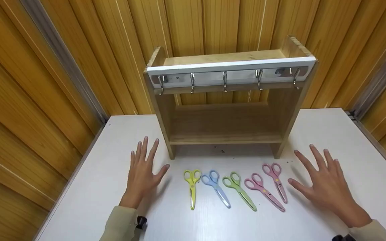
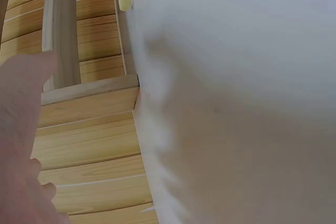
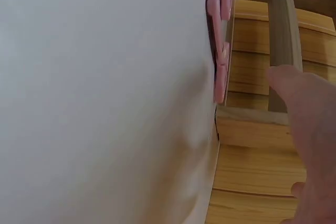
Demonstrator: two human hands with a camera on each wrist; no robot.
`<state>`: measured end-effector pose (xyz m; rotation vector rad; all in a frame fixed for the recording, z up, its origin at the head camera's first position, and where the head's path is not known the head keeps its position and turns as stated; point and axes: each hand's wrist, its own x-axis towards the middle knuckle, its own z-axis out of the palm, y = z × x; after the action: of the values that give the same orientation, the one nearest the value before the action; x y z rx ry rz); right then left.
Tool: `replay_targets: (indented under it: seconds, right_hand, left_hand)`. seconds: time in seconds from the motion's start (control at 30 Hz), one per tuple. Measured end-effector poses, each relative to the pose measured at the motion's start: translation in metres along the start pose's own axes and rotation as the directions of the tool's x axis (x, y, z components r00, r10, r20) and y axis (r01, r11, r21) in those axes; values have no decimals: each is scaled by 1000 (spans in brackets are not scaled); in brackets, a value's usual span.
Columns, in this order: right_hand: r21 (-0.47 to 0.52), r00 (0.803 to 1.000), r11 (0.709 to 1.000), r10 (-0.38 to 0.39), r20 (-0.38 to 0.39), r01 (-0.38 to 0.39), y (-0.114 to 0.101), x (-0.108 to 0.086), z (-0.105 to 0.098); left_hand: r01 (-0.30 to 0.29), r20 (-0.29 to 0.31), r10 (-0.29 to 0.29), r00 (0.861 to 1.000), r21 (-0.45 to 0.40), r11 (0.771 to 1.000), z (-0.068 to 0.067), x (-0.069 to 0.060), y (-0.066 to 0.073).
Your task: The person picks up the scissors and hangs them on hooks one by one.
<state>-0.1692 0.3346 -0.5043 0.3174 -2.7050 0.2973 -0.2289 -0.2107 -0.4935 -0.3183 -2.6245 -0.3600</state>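
Beige sleeves [image 1: 118, 222] show at the near edge. The left hand [image 1: 142, 179] is spread wide, holding nothing, left of the yellow scissors [image 1: 192, 186]. The right hand [image 1: 328, 184], equally splayed and bare, is right of the far pink scissors [image 1: 276, 180]. Between these, on the counter [image 1: 260, 227], lie blue scissors [image 1: 216, 187], green scissors [image 1: 239, 189] and near pink scissors [image 1: 264, 191]. Beyond stands a hooked rack [image 1: 226, 139].

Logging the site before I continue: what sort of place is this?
Probably a small work booth: wood-grain panels stand behind and along both sides of a white tabletop, which bears a wooden shelf unit with metal hooks and five pairs of scissors.
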Motion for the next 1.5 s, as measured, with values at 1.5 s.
replay_targets:
  seconds: [1.5]
  right_hand:
    - [60, 961, 993, 82, 265, -102, -49, 1, 6]
  left_hand:
    - [238, 75, -265, 961, -712, 661, 28, 71, 39]
